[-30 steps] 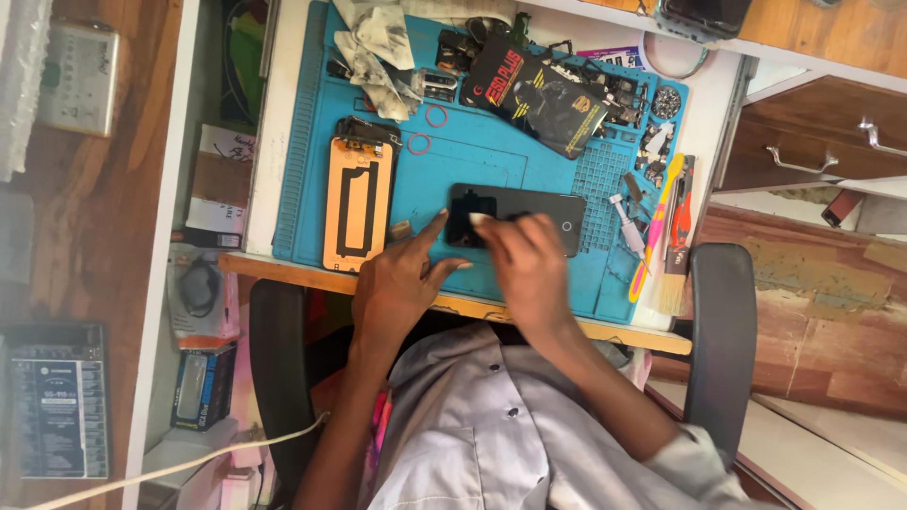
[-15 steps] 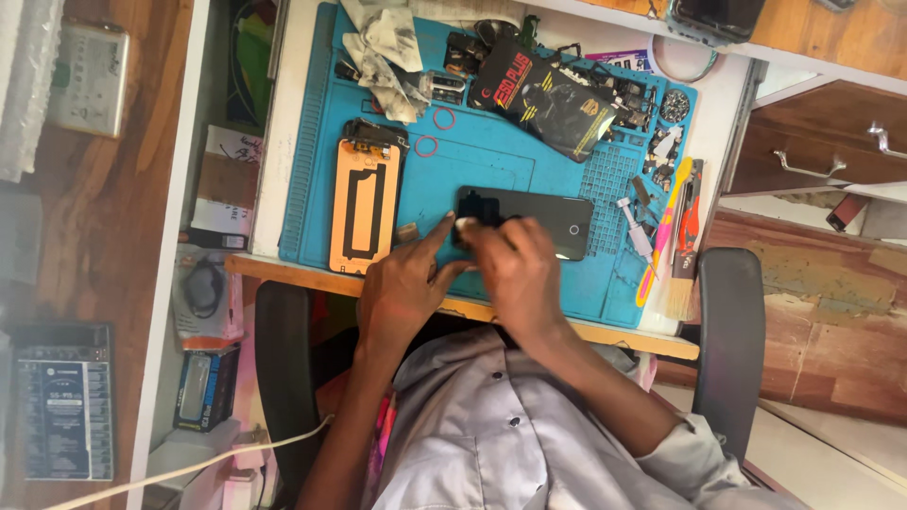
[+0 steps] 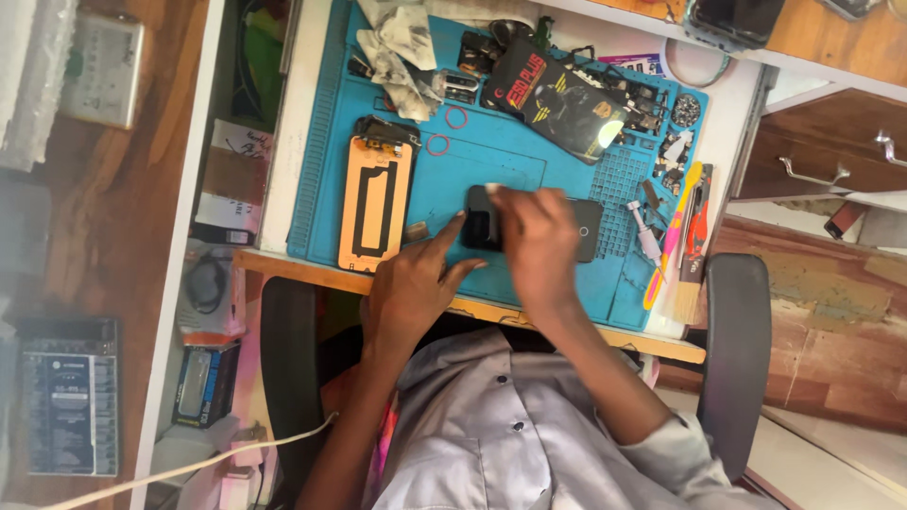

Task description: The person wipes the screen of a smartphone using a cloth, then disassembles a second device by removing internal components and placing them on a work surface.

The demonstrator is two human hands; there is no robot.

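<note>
A black phone (image 3: 578, 232) lies flat on the blue work mat (image 3: 491, 156). My right hand (image 3: 537, 241) rests on top of the phone, its fingertips pressing a small pale piece at the phone's left end. My left hand (image 3: 413, 284) sits at the mat's near edge with its index finger stretched out against the phone's left end. To the left of both hands a phone frame with an orange back (image 3: 375, 199) lies on the mat.
Crumpled cloths (image 3: 402, 52), a black packet (image 3: 557, 94) and small parts fill the mat's far side. Tweezers, a brush (image 3: 693, 255) and hand tools lie along its right edge. Drawers (image 3: 822, 161) stand to the right, boxes and devices on the floor to the left.
My right hand has slid left along the phone toward its left end. My left hand has drawn back to the mat's edge, only its index finger reaching the phone.
</note>
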